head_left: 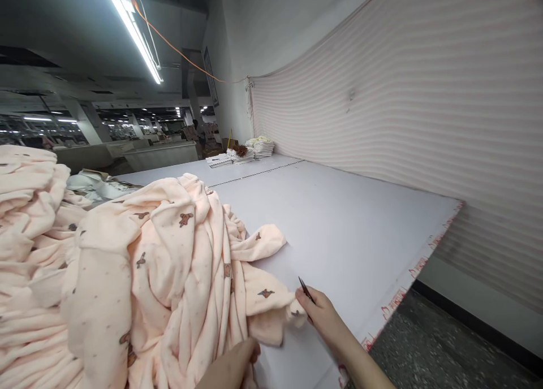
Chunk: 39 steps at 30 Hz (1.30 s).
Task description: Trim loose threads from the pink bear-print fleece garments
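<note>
A big heap of peach fabric [169, 276] printed with small brown bears lies on the white cutting table [339, 225]. My right hand [322, 315] is closed on a small dark pair of snips [305, 290] and also pinches the corner of the fabric at the table's near edge. Its blades point up and away. My left hand [233, 366] sits low in the view with fingers curled onto a fold of the same fabric, just left of the right hand.
A striped pink fabric sheet [403, 95] hangs along the right wall. Stacks of folded white pieces [258, 147] sit at the table's far end. More peach fabric [25, 208] is piled at the left. A grey floor [424, 355] lies beyond the table's right edge.
</note>
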Motion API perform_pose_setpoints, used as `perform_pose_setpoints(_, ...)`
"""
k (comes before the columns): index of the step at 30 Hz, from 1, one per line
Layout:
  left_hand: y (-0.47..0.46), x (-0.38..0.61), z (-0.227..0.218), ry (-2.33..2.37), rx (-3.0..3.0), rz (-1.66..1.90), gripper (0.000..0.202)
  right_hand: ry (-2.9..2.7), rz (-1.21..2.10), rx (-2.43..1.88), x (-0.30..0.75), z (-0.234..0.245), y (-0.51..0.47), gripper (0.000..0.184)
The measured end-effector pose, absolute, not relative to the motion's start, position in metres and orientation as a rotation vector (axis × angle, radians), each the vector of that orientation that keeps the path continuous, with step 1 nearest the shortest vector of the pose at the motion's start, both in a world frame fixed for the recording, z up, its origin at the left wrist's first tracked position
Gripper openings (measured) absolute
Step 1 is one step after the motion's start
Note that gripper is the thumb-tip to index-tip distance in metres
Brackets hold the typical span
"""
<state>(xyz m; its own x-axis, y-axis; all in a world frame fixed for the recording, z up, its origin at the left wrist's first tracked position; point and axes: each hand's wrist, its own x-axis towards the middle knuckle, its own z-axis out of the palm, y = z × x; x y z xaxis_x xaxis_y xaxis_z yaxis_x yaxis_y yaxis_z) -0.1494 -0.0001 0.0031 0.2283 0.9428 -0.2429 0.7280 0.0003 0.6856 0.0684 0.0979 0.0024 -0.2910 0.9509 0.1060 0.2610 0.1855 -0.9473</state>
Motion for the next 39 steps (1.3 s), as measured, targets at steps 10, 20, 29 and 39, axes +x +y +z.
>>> perform_pose_setpoints(10, 0.002, -0.113, 0.004, 1.598, 1.772, 1.122, 0.031, -1.206, 1.685, -1.041, 0.037, 0.001, 0.059, 0.043)
perform_pose_setpoints(20, -0.010, -0.118, -0.007, 1.761, 1.671, 1.528, 0.037, -1.895, 0.767, -1.104, 0.060, 0.003, 0.023, 0.041)
perform_pose_setpoints(29, 0.005, -0.124, 0.014, 0.989, 0.821, 1.146, 0.031, -1.895, 0.380, -1.241, 0.040, 0.005, 0.057, 0.006)
perform_pose_setpoints(39, 0.009, -0.130, 0.018, 0.759, 0.472, 1.181, 0.039, -2.067, 0.714, -1.095, 0.044, 0.021, 0.041, 0.026)
